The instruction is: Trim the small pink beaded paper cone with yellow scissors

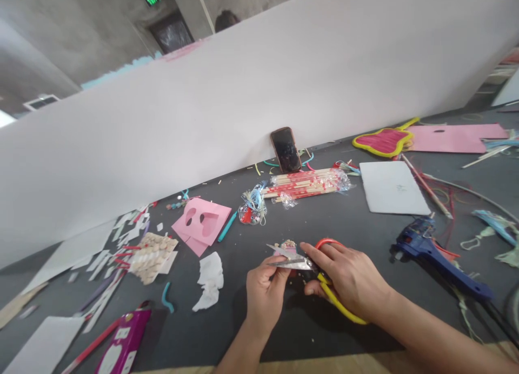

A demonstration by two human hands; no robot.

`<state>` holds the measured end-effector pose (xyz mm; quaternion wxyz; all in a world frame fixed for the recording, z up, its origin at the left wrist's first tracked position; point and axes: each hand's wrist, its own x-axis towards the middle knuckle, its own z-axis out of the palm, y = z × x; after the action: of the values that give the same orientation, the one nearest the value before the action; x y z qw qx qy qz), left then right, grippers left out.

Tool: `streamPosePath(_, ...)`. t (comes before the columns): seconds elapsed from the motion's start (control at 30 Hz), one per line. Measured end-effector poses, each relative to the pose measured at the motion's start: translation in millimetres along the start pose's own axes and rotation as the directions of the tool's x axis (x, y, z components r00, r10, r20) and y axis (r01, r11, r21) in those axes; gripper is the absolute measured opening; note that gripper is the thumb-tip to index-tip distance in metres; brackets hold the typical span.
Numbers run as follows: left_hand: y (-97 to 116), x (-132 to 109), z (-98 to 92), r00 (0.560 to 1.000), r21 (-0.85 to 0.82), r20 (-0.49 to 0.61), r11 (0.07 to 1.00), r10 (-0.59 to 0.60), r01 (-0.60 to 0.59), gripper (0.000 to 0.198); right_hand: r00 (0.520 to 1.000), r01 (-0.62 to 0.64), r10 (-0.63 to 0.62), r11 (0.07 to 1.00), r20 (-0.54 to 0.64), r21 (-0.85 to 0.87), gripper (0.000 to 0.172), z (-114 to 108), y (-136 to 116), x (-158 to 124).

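Note:
My right hand [352,279] grips a pair of scissors [298,263] with red and yellow handles, its fingers in and around the loops. The blades point left and stand apart. My left hand [265,290] is closed in a pinch at the blades; what it holds, if anything, is too small and hidden to name. Just behind the blades sits a small pink piece topped with beige bits [288,244], partly covered by the scissors. Beyond it lie bundled wooden sticks in red-patterned wrapping [308,184] and a small bag of beads with blue threads [252,206].
A blue glue gun [441,258] lies to the right, below a white board [393,187]. Left are pink cut paper [205,220], torn white tissue [210,281] and a purple box [125,341]. A phone [286,149] leans against the white partition [203,109].

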<state>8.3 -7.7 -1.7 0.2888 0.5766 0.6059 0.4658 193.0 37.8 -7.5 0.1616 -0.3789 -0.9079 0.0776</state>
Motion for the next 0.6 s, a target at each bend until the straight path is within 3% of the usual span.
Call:
streamPosePath(0.27, 2.7, -5.7, 1.2, 0.999, -0.019, -0.039, 1.000, -0.016, 0.015, 0.023, 0.997, 0.060, -0.060, 0.998, -0.042, -0.021, 0.057, 2.6, -2.1, -1.1)
streamPosePath(0.6, 0.9, -5.9, 3.8, 0.998, -0.039, -0.046, 0.998, -0.049, 0.047, 0.026, 1.000, 0.010, -0.010, 0.999, 0.001, -0.039, 0.053, 1.3, -5.7, -2.9)
